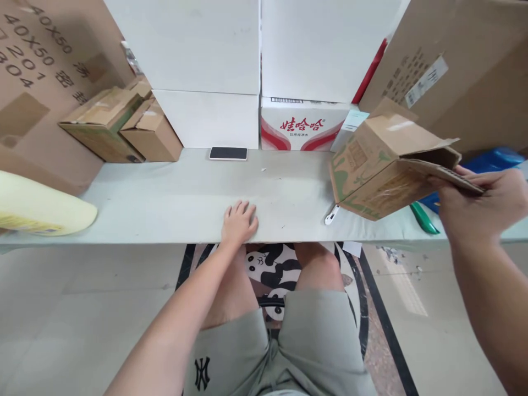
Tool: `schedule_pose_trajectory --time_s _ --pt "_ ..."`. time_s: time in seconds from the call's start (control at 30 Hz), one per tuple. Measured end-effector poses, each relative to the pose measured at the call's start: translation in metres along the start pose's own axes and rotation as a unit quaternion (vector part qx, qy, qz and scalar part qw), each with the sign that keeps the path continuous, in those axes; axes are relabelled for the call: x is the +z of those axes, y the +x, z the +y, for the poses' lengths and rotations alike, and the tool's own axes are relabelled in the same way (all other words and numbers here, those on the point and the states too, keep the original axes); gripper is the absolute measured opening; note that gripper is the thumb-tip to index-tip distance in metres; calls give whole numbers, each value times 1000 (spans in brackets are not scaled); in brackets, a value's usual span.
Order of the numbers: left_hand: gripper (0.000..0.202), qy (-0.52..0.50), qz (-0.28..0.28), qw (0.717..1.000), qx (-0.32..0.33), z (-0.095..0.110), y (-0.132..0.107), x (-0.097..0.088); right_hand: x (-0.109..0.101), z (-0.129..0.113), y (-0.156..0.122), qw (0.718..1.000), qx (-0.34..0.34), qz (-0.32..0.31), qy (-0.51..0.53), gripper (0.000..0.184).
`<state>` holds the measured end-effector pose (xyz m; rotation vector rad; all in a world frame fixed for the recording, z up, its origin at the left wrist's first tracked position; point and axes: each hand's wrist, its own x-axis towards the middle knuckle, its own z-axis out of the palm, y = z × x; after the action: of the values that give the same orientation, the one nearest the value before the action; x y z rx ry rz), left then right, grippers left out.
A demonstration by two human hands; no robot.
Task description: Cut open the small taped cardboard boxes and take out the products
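My right hand (487, 201) pinches an open flap of a brown cardboard box (367, 165) with green print, at the right of the table. The box is tilted, its open end toward that hand. Flat on the table near its front edge rests my left hand (239, 221), fingers spread and holding nothing. Just below the box's lower left corner is a small white utility cutter (331, 214). A green curved object (424, 218) and a blue object (493, 161), both partly hidden, lie beside and behind my right hand.
A phone (228, 153) lies at the back of the table (173, 192). Small cardboard boxes (152, 132) stand back left, near a pale yellow bottle (45, 203). White cartons (206, 118) wall off the back. Large brown cartons (487, 71) flank both sides.
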<state>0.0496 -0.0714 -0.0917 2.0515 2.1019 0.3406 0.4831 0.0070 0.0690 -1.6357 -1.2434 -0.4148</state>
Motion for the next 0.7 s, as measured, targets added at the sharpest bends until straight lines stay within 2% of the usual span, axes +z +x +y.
schedule_pose_trajectory --time_s 0.07,0.1,0.2,0.27,0.43,0.5,0.57,0.6,0.63,0.7 --pt "51 0 5 1000 6 -1 -1 1 17 9 8 999 23 -17 -38 54" --pt "51 1 8 1000 9 -1 -1 2 26 14 9 998 21 -48 -47 52" --pt "50 8 15 1000 12 -3 -1 4 52 30 9 988 -22 -146 -52 41" --pt "49 14 18 1000 12 -5 -1 6 69 41 9 978 -36 -188 -78 39" --pt "47 28 23 999 12 -7 0 8 115 52 27 959 18 -198 -203 36" --pt "46 33 24 999 13 -8 0 9 132 46 38 958 40 -189 -212 59" --pt "46 35 28 999 19 -9 0 10 149 37 45 964 100 -171 -180 92" --pt "45 35 32 999 22 -10 0 11 157 32 46 964 153 -164 -141 101" --pt "45 35 37 998 24 -11 0 12 167 28 45 958 218 -162 -89 102" --pt "44 33 47 998 24 -12 0 14 188 25 37 927 339 -163 20 87"
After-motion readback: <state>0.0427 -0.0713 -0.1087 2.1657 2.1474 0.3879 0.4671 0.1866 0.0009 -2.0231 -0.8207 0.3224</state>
